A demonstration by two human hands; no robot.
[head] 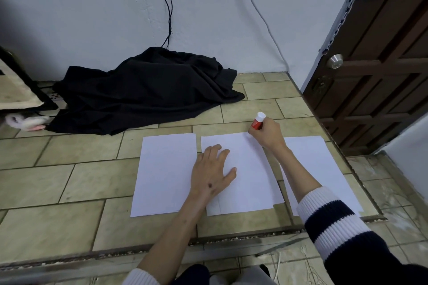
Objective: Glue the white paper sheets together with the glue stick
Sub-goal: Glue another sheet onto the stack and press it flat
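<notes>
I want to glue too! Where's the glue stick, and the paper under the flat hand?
glue stick [257, 122]: head view, red body.
middle paper sheet [250, 169]: head view, bare centre.

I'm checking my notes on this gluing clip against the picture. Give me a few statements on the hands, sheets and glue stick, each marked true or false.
1. The right hand holds the glue stick at the far right corner of the middle sheet. True.
2. The left hand is lifted clear of the paper. False: it lies flat, pressing on the middle sheet near its left edge.
3. Three white sheets lie side by side on the tiled floor. True.
4. The glue stick has a blue body. False: its body is red with a white end.
5. The black cloth covers the left sheet. False: it lies apart, farther back by the wall.
</notes>
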